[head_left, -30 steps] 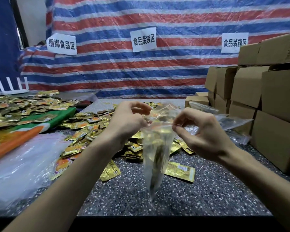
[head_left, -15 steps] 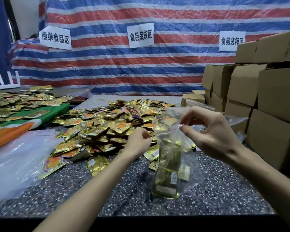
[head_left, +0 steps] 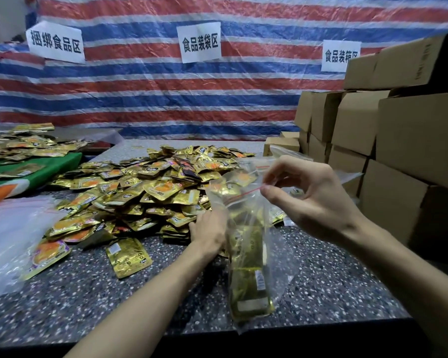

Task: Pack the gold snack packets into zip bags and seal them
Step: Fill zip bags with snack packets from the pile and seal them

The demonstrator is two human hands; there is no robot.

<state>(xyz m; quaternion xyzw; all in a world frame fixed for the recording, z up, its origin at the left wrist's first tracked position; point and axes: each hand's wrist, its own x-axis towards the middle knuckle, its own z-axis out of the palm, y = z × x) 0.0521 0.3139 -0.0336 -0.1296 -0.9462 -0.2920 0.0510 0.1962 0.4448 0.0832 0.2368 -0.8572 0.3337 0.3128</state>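
Right hand (head_left: 313, 200) pinches bag (head_left: 248, 257) — left hand (head_left: 209, 231) touches packets (head_left: 140, 192).

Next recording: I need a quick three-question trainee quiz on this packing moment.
1. True or false: the right hand pinches the zip bag at its top, near the red zip strip.
2. Where is the left hand? A: at the near edge of the gold packet pile; B: on a keyboard; C: gripping scissors.
3. Fill in: the zip bag already holds gold ____.

Key: 1 true; 2 A; 3 packets.
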